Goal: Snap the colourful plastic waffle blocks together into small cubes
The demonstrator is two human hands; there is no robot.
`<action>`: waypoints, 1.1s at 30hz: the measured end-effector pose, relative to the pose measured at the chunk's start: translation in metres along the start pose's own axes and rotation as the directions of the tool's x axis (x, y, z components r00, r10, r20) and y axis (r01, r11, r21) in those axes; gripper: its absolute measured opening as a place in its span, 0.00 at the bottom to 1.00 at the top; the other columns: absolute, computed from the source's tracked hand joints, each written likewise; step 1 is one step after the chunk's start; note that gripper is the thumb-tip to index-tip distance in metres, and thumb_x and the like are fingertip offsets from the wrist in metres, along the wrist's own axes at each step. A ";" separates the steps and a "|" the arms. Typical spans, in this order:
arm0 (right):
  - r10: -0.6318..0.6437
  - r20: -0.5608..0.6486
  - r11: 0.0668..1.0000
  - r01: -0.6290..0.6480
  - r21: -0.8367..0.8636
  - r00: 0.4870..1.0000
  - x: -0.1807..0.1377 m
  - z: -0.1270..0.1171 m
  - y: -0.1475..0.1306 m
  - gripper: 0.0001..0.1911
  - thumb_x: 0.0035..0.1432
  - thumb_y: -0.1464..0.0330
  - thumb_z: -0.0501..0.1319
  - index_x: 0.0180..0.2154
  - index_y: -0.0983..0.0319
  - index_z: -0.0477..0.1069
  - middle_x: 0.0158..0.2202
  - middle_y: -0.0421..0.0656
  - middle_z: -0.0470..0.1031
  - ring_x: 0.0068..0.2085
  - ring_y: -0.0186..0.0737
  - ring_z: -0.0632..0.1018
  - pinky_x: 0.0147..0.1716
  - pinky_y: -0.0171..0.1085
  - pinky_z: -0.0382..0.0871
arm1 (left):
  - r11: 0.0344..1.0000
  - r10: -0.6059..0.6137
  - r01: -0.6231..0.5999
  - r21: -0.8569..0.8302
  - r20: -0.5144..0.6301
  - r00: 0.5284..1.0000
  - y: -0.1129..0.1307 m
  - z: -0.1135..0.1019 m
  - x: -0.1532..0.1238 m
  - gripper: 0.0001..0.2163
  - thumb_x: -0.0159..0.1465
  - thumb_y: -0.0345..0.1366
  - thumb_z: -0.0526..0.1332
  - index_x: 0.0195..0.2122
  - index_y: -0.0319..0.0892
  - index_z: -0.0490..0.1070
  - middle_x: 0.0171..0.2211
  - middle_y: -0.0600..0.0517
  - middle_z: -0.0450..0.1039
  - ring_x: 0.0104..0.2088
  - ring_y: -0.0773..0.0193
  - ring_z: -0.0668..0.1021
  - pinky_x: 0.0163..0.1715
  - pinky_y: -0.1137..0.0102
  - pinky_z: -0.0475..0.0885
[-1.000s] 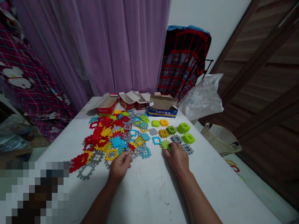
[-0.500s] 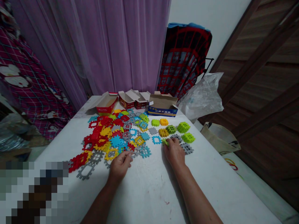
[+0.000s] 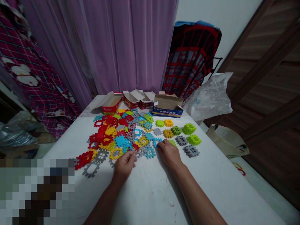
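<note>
A heap of flat interlocking plastic tiles [image 3: 117, 137] in red, yellow, blue, grey and green covers the middle of the white table [image 3: 150, 193]. My left hand [image 3: 125, 164] rests at the heap's near edge. Its fingers are curled in against a grey tile [image 3: 138, 153], and what they pinch is hidden. My right hand [image 3: 169, 153] lies palm down to the right. Its fingers stretch flat to a blue tile [image 3: 155, 142]. A green tile [image 3: 173, 142] lies just beyond its knuckles. Small stacks of green, yellow and grey tiles [image 3: 188, 128] stand apart on the right.
Several opened cardboard boxes, red ones [image 3: 111, 107] and a blue one [image 3: 167, 109], line the table's far edge before a purple curtain. A crumpled plastic bag [image 3: 209, 97] hangs over the far right corner. A cloth bag [image 3: 226, 140] lies on the floor to the right.
My right hand slid left from the green tile it was touching to the blue tile, leaving the green one on the table. My left hand stayed put. The view shifted slightly.
</note>
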State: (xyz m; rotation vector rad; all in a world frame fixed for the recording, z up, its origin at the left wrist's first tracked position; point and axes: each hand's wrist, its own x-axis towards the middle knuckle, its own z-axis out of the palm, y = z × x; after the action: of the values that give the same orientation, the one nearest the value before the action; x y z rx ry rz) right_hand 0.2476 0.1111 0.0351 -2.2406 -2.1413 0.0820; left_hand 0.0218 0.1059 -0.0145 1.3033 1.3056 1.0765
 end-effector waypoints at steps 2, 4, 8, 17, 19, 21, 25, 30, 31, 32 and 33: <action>-0.019 0.021 1.000 0.018 0.010 1.000 -0.002 0.002 -0.002 0.14 0.66 0.64 0.54 0.47 0.53 0.76 0.45 0.43 0.74 0.42 0.39 0.77 0.34 0.35 0.61 | 1.000 -0.009 0.009 -0.001 0.002 1.000 0.000 -0.001 0.001 0.21 0.55 0.56 0.62 0.36 0.42 0.78 0.23 0.53 0.75 0.20 0.67 0.74 0.22 0.72 0.70; -0.016 0.025 1.000 0.015 0.018 1.000 -0.003 0.005 -0.002 0.14 0.67 0.64 0.54 0.48 0.53 0.76 0.45 0.43 0.74 0.41 0.39 0.77 0.34 0.35 0.61 | 1.000 -0.012 0.012 0.000 -0.004 1.000 0.000 -0.001 0.001 0.21 0.54 0.56 0.63 0.35 0.42 0.78 0.23 0.53 0.75 0.20 0.67 0.74 0.22 0.72 0.70; 0.006 -0.008 0.997 -0.005 0.077 1.000 -0.004 0.008 -0.001 0.16 0.66 0.66 0.53 0.52 0.54 0.74 0.46 0.43 0.74 0.42 0.39 0.77 0.35 0.34 0.62 | 1.000 -0.018 0.018 -0.006 -0.008 1.000 0.003 0.000 0.001 0.21 0.53 0.55 0.63 0.34 0.42 0.78 0.23 0.54 0.74 0.20 0.67 0.73 0.22 0.72 0.71; -0.035 -0.132 0.954 0.072 0.290 0.991 -0.027 0.022 -0.012 0.17 0.63 0.60 0.58 0.50 0.58 0.74 0.43 0.45 0.76 0.42 0.40 0.77 0.40 0.35 0.67 | 0.999 0.012 -0.015 -0.039 -0.082 0.997 0.003 0.006 -0.003 0.19 0.55 0.54 0.62 0.33 0.43 0.78 0.22 0.54 0.74 0.23 0.66 0.75 0.21 0.73 0.71; -0.039 -0.152 0.957 0.081 0.279 0.988 -0.030 0.027 -0.022 0.20 0.60 0.58 0.61 0.52 0.59 0.73 0.44 0.46 0.77 0.44 0.43 0.77 0.41 0.36 0.68 | 0.999 0.021 -0.025 -0.036 -0.101 0.995 0.004 0.007 -0.004 0.19 0.56 0.54 0.61 0.33 0.42 0.78 0.23 0.54 0.74 0.22 0.66 0.75 0.22 0.73 0.72; -0.052 -0.176 0.953 0.102 0.284 0.983 -0.030 0.032 -0.033 0.20 0.59 0.60 0.63 0.51 0.59 0.73 0.45 0.47 0.77 0.46 0.44 0.77 0.44 0.37 0.69 | 0.999 0.026 -0.029 -0.030 -0.116 0.993 0.005 0.006 -0.005 0.19 0.57 0.53 0.60 0.34 0.42 0.78 0.23 0.54 0.74 0.22 0.67 0.74 0.23 0.72 0.72; -0.114 -0.243 0.920 0.195 0.340 0.963 -0.023 0.044 -0.055 0.15 0.61 0.65 0.61 0.50 0.58 0.74 0.48 0.46 0.78 0.49 0.42 0.77 0.47 0.37 0.69 | 0.998 0.053 -0.050 0.028 -0.125 0.991 0.006 0.002 -0.002 0.18 0.59 0.52 0.59 0.37 0.42 0.78 0.26 0.52 0.77 0.24 0.65 0.77 0.26 0.72 0.73; -0.167 -0.322 0.866 0.295 0.404 0.932 -0.016 0.052 -0.059 0.14 0.63 0.64 0.59 0.49 0.58 0.74 0.48 0.45 0.78 0.47 0.40 0.77 0.47 0.35 0.70 | 0.989 0.108 -0.091 0.116 -0.149 0.983 0.004 -0.002 0.002 0.16 0.58 0.49 0.60 0.38 0.45 0.78 0.28 0.52 0.79 0.30 0.62 0.79 0.27 0.72 0.73; -0.169 -0.335 0.855 0.307 0.418 0.927 -0.015 0.051 -0.055 0.13 0.64 0.63 0.57 0.48 0.58 0.74 0.47 0.45 0.78 0.46 0.39 0.77 0.46 0.34 0.70 | 0.988 0.114 -0.096 0.120 -0.151 0.982 0.004 -0.002 0.002 0.16 0.57 0.49 0.60 0.37 0.45 0.78 0.28 0.52 0.79 0.30 0.62 0.79 0.27 0.72 0.73; -0.155 -0.348 0.853 0.303 0.425 0.925 -0.013 0.049 -0.050 0.13 0.65 0.64 0.56 0.47 0.58 0.75 0.46 0.45 0.78 0.45 0.38 0.77 0.45 0.34 0.70 | 0.988 0.117 -0.100 0.119 -0.148 0.982 0.004 -0.001 0.002 0.16 0.57 0.49 0.60 0.37 0.45 0.78 0.27 0.52 0.79 0.30 0.62 0.79 0.27 0.72 0.73; -0.129 -0.357 0.862 0.283 0.421 0.925 -0.010 0.046 -0.045 0.13 0.66 0.64 0.55 0.46 0.59 0.75 0.45 0.45 0.78 0.44 0.38 0.77 0.44 0.34 0.69 | 0.988 0.119 -0.103 0.114 -0.144 0.982 0.004 -0.001 0.001 0.16 0.57 0.49 0.60 0.37 0.45 0.78 0.27 0.52 0.79 0.29 0.62 0.79 0.27 0.72 0.73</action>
State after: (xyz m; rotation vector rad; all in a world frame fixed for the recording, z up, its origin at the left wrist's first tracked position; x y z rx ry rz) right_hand 0.1990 0.1027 -0.0080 -1.6193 -1.9197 0.1921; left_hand 0.0214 0.1076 -0.0107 1.4099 1.4326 1.2168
